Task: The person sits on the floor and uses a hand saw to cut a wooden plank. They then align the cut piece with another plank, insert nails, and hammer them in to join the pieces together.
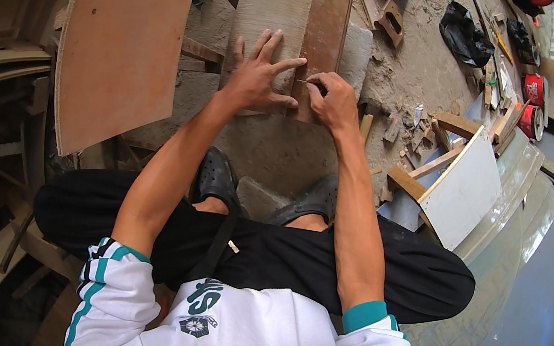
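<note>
A pale, dusty wooden board (272,11) lies lengthwise in front of me, and a narrower reddish-brown board (326,26) lies along its right side. My left hand (259,79) is open with fingers spread, resting on the pale board; its index fingertip and thumb reach to the seam with the brown one. Over the brown board my right hand (333,101) is closed in a pinch. Between its thumb and forefinger a thin, short, nail-like piece (302,81) points toward the seam; its exact kind is too small to tell.
A large orange-brown panel (129,36) stands at the left. To the right are a wooden hand-plane-like block (390,22), black plastic bags (466,35), red cans (531,121), wood offcuts and a white-topped wooden frame (464,190). A grey stone slab (357,60) shows beside the brown board.
</note>
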